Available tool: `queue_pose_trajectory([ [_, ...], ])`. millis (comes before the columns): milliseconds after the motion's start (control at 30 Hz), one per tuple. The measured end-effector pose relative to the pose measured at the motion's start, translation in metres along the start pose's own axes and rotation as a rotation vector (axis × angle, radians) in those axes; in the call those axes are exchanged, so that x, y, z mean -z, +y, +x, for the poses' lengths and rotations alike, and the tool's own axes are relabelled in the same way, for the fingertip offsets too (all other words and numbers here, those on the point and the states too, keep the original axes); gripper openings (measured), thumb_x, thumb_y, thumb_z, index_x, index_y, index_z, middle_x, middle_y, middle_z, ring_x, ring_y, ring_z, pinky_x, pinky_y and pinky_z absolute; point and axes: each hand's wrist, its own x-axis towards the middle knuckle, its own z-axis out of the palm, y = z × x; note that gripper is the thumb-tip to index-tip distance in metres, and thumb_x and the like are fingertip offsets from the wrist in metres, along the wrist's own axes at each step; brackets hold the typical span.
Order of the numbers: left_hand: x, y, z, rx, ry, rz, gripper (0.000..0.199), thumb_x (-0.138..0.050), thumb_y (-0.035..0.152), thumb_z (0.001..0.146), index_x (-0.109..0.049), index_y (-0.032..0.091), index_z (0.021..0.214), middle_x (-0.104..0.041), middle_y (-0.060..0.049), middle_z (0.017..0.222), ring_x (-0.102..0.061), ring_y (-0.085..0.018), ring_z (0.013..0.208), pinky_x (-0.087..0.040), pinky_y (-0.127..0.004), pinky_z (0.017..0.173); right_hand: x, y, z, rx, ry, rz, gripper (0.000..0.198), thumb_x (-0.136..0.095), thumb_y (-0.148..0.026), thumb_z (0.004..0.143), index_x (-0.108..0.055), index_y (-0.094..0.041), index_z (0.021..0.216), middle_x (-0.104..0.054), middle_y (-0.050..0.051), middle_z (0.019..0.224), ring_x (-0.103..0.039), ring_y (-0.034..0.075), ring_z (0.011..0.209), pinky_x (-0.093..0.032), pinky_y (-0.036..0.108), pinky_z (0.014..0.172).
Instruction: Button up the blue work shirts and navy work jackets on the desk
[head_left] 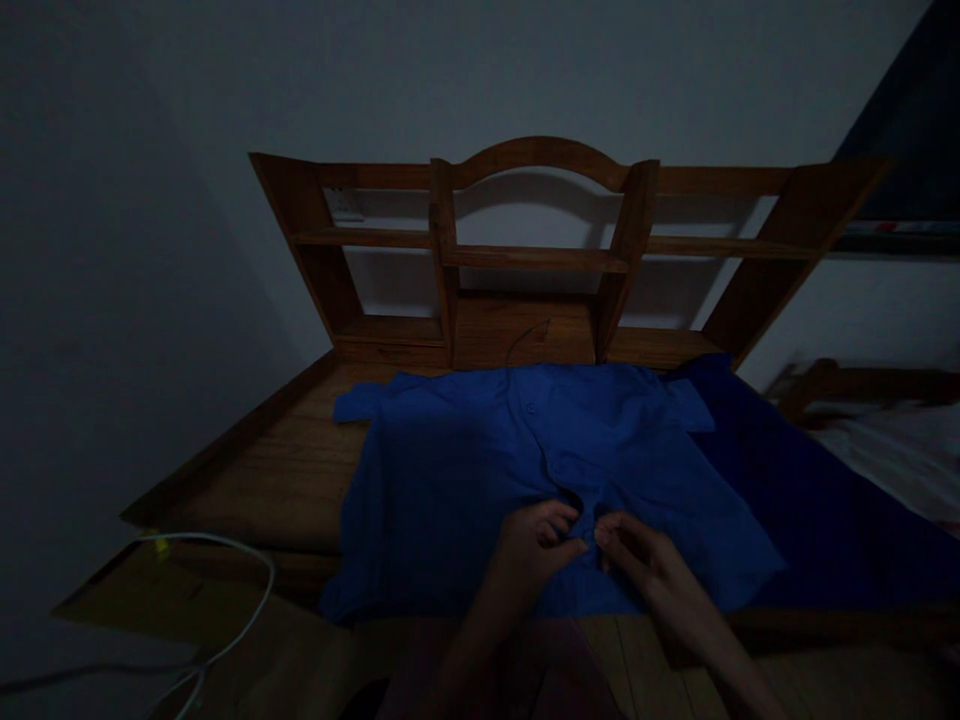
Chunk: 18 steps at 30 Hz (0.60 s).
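Note:
A blue short-sleeved shirt lies spread out, with its buttoned front facing up. At the lower part of the front opening, my left hand has its fingers curled and thumb stretched toward the placket, gripping the cloth edge. Just across the opening, my right hand pinches the other edge between thumb and fingers. A small gap in the cloth shows above and between the two hands. One button is visible higher up the front. Dim light hides whether a button sits between my fingertips.
Under the shirt is a wooden desk, backed by a wooden shelf unit against the wall. Darker blue cloth covers the desk's right side. A white cable loops at the lower left. Pale bedding lies at far right.

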Motion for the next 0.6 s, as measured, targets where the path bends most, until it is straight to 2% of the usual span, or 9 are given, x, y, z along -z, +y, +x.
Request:
queue_pose_trajectory([
  [100,-0.002,-0.001,0.001,-0.017,0.002,0.007,0.029,-0.07,0.031,0.066,-0.066,0.016,0.09,-0.057,0.001,0.069,-0.05,-0.009,0.058,-0.037,-0.018,0.052,-0.003,-0.002,-0.001,0.032,-0.001,-0.02,0.03,-0.04,-0.042,0.09,-0.055,-0.018,0.08,-0.056,0.0,0.071,-0.056,0.014,0.071,-0.045,0.025,0.068],
  [200,-0.005,0.006,-0.008,-0.017,0.024,0.061,0.027,-0.067,0.033,0.069,-0.064,0.017,0.091,-0.057,0.0,0.069,-0.052,-0.009,0.058,-0.039,-0.019,0.052,0.005,-0.009,-0.007,0.077,0.109,-0.089,0.03,-0.043,-0.041,0.089,-0.052,-0.021,0.109,-0.061,0.003,0.085,-0.059,0.016,0.077,-0.049,0.028,0.072],
  [267,-0.001,0.014,-0.024,-0.034,0.025,0.136,0.031,-0.065,0.035,0.072,-0.062,0.019,0.099,-0.058,0.0,0.07,-0.054,-0.011,0.06,-0.042,-0.02,0.055,0.025,-0.012,-0.015,0.135,0.263,-0.251,0.046,-0.048,-0.041,0.086,-0.039,-0.026,0.13,-0.059,0.007,0.108,-0.059,0.019,0.094,-0.048,0.035,0.084],
  [333,0.014,0.02,-0.045,-0.101,0.026,0.283,0.041,-0.063,0.036,0.073,-0.057,0.024,0.112,-0.061,-0.001,0.078,-0.058,-0.014,0.071,-0.047,-0.024,0.066,0.057,-0.011,-0.025,0.213,0.362,-0.478,0.059,-0.053,-0.041,0.082,-0.032,-0.03,0.136,-0.048,0.008,0.129,-0.05,0.025,0.113,-0.04,0.043,0.097],
  [400,0.044,0.017,-0.067,-0.204,0.108,0.545,0.055,-0.068,0.035,0.068,-0.053,0.029,0.121,-0.061,-0.006,0.104,-0.057,-0.022,0.095,-0.046,-0.035,0.084,0.092,0.001,-0.036,0.278,0.352,-0.658,0.066,-0.057,-0.04,0.078,-0.031,-0.03,0.139,-0.037,0.009,0.139,-0.037,0.03,0.126,-0.031,0.048,0.105],
  [467,0.086,0.003,-0.084,-0.29,0.263,0.855,0.065,-0.073,0.039,0.061,-0.053,0.032,0.122,-0.052,-0.008,0.125,-0.045,-0.032,0.117,-0.034,-0.05,0.099,0.124,0.021,-0.044,0.302,0.31,-0.763,0.074,-0.06,-0.038,0.075,-0.028,-0.028,0.141,-0.03,0.012,0.144,-0.029,0.032,0.131,-0.03,0.048,0.106],
  [533,0.134,-0.02,-0.095,-0.308,0.365,1.078,0.06,-0.07,0.037,0.065,-0.053,0.032,0.122,-0.045,-0.007,0.134,-0.035,-0.037,0.125,-0.026,-0.057,0.102,0.146,0.045,-0.048,0.29,0.243,-0.812,0.08,-0.062,-0.036,0.073,-0.024,-0.027,0.142,-0.028,0.012,0.145,-0.03,0.033,0.131,-0.035,0.048,0.104],
  [600,0.179,-0.046,-0.103,-0.288,0.373,1.171,0.043,-0.06,0.035,0.075,-0.055,0.032,0.118,-0.049,-0.006,0.131,-0.042,-0.031,0.121,-0.036,-0.051,0.098,0.159,0.066,-0.05,0.239,0.17,-0.818,0.081,-0.061,-0.037,0.073,-0.021,-0.03,0.143,-0.033,0.009,0.143,-0.039,0.032,0.126,-0.044,0.046,0.098],
])
